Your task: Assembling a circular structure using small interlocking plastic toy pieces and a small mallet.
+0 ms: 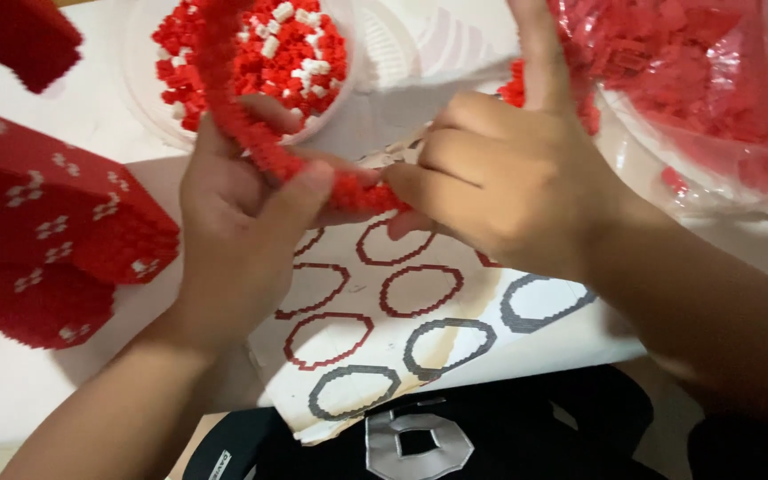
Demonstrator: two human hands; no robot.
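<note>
Both hands pinch a curved red brick strip (260, 133) above the pattern sheet (420, 311), left hand (242, 231) steadying it while right hand (508, 178) grips its end, likely to press bricks on.

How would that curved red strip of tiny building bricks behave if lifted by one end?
The curved red brick strip is thin and many-jointed, so it would probably snap apart rather than flop. It looks light. Both the left hand and right hand pinch it, suggesting it needs support.
</note>
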